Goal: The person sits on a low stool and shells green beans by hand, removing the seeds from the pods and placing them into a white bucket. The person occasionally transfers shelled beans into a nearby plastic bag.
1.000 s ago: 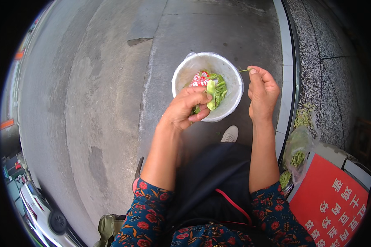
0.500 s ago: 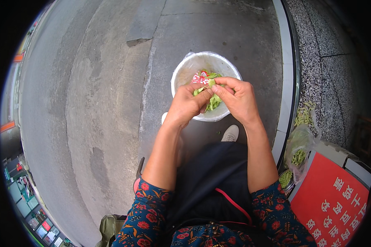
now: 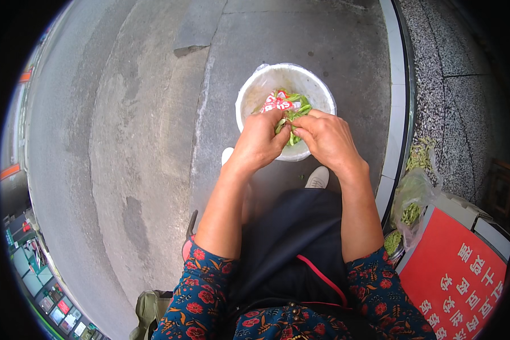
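Note:
Both hands meet over a white round bin (image 3: 248, 90) lined with clear plastic. My left hand (image 3: 259, 143) has its fingers closed, thumb and forefinger pinching a small green pod (image 3: 283, 122). My right hand (image 3: 330, 143) pinches at the same pod from the other side; most of it is hidden by the fingers. Under the hands, the bin holds a pile of green pods or shells (image 3: 304, 107) and a red and white wrapper (image 3: 279, 101).
At the right, a clear plastic bag (image 3: 415, 190) holds green beans or pods, with more green pieces (image 3: 419, 154) above it and a heap (image 3: 392, 242) below. A red sign (image 3: 453, 266) lies beside them. A white shoe (image 3: 318, 177) stands near the bin. A raised tiled edge (image 3: 398, 107) runs along the right.
The hands have turned downward and lie lower against the bin. The pale green piece that showed between the fingertips is now mostly hidden. More of the wrapper shows.

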A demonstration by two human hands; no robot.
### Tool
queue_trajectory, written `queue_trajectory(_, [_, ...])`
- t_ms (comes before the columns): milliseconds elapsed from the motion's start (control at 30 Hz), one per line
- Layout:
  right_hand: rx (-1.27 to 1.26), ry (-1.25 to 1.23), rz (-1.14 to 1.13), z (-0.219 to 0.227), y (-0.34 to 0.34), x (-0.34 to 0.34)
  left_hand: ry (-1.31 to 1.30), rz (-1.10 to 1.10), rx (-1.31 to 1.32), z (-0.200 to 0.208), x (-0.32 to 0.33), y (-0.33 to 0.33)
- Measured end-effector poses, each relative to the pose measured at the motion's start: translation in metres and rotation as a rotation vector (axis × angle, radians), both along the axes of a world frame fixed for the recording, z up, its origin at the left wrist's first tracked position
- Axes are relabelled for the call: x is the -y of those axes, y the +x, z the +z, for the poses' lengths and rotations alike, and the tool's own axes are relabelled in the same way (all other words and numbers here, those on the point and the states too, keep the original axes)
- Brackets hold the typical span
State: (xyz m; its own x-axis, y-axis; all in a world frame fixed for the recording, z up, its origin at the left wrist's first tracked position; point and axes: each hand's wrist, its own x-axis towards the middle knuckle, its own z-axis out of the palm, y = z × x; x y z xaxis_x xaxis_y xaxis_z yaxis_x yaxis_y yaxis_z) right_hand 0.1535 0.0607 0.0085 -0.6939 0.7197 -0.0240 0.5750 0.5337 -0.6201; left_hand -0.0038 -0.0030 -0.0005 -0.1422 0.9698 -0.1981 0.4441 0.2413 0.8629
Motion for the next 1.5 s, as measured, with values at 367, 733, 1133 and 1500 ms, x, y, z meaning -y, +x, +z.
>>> queue_trajectory(367, [-0.289, -0.126, -0.053, -0.001, -0.004, -0.001, -0.18, 0.227, 0.626, 0.002, -0.004, -0.006])
queue_trajectory(733, [-0.687, -0.491, -0.346, -0.003, -0.008, -0.005, -0.174, 0.342, 1.039, 0.014, -0.008, -0.002])
queue_trajectory(1133, [-0.867, -0.462, -0.504, 0.002, 0.004, -0.018, -0.139, 0.296, 0.435, -0.002, -0.007, 0.001])
queue_trajectory(1500, [-0.673, -0.529, -0.342, 0.007, -0.009, -0.008, -0.027, 0.26, 0.928, 0.009, -0.006, 0.005])
